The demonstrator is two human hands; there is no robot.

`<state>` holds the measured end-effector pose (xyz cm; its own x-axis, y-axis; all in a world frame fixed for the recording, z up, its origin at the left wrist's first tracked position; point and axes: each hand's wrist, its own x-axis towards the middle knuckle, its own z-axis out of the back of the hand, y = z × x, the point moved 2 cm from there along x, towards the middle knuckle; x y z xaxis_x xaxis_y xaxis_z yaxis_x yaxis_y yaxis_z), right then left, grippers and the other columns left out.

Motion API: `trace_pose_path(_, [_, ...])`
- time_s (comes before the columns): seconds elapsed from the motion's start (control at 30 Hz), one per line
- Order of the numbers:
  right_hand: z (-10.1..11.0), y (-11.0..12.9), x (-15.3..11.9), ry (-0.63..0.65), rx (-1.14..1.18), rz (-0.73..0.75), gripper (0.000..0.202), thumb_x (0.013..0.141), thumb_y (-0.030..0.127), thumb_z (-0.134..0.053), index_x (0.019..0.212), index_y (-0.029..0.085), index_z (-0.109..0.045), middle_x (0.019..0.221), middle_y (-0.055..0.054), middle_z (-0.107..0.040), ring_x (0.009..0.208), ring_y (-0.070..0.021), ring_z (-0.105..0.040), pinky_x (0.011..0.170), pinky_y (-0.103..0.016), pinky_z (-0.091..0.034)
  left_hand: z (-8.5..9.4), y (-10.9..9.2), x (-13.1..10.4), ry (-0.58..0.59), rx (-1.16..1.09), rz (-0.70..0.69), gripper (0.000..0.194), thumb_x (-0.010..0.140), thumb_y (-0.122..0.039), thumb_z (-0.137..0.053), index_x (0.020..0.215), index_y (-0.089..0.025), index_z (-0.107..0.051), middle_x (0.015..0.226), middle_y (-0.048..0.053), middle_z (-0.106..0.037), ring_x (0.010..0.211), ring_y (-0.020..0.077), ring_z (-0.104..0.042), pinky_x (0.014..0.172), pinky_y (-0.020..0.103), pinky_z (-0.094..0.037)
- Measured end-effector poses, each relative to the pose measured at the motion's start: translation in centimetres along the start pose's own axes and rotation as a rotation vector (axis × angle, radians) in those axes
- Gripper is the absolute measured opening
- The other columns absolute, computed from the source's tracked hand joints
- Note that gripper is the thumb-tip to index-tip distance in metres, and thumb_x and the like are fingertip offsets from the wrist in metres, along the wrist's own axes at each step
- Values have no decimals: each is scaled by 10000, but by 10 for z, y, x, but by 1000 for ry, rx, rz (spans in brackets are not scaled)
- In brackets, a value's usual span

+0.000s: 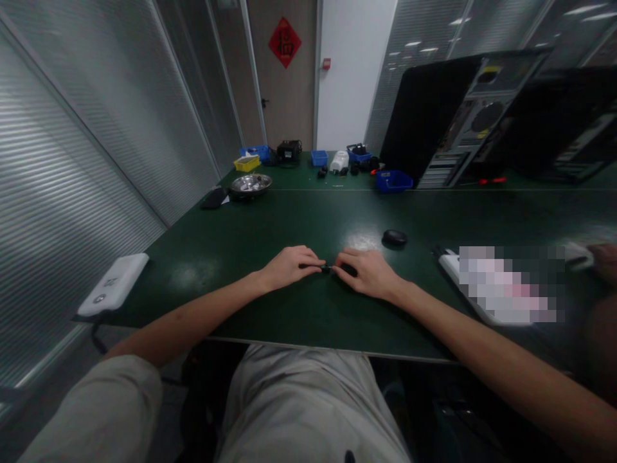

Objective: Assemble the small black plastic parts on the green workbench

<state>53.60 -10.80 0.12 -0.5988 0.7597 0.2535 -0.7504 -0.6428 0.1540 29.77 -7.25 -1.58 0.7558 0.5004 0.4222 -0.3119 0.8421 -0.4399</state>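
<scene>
My left hand (293, 267) rests low over the green table (231, 244), its thumb and fingers pinched on a small black part (326, 268). Facing it from the other side, my right hand (365, 271) is closed, with thumb and fingertips meeting at the right end of that part. A thin light-coloured bit shows between the two sets of fingertips. Whether the right fingers grip the part itself or a separate small thing is too small to make out. A black computer mouse (394, 238) lies just beyond my right hand.
A white box-like device (114, 283) lies at the left edge, another white device (463, 283) at the right, partly blurred. Behind are a metal bowl (251, 185), a blue bin (394, 181) and a computer case (434, 122). Another person's hand (603, 257) is far right.
</scene>
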Motion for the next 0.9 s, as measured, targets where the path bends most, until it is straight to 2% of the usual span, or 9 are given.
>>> trace_pose_path(0.4, [1, -1, 0, 15, -11, -19, 280, 1028, 421, -497, 1010, 223, -694, 930, -46, -680, 688, -159, -558, 602, -309, -269, 0, 1, -1, -5, -7, 1, 284, 996, -305, -657, 1233, -194, -767, 1121, 91, -746, 1033, 201, -683, 921, 326, -537])
trace_pose_path(0.6, [-3, 6, 1, 9, -57, 2, 326, 1065, 438, -438, 1047, 220, -680, 952, -52, -672, 702, -159, -569, 597, -308, -270, -1, 3, -1, -21, -27, 7, 283, 993, -316, -662, 1227, -204, -774, 1117, 94, -751, 1019, 200, -689, 910, 329, -542])
trace_pose_path(0.9, [-10, 7, 2, -20, -34, 5, 344, 1093, 435, -396, 1085, 212, -659, 998, -62, -663, 733, -160, -581, 615, -292, -300, -1, 8, 1, -57, -131, 77, 244, 971, -295, -694, 1170, -204, -800, 1078, 78, -768, 973, 189, -711, 892, 311, -547])
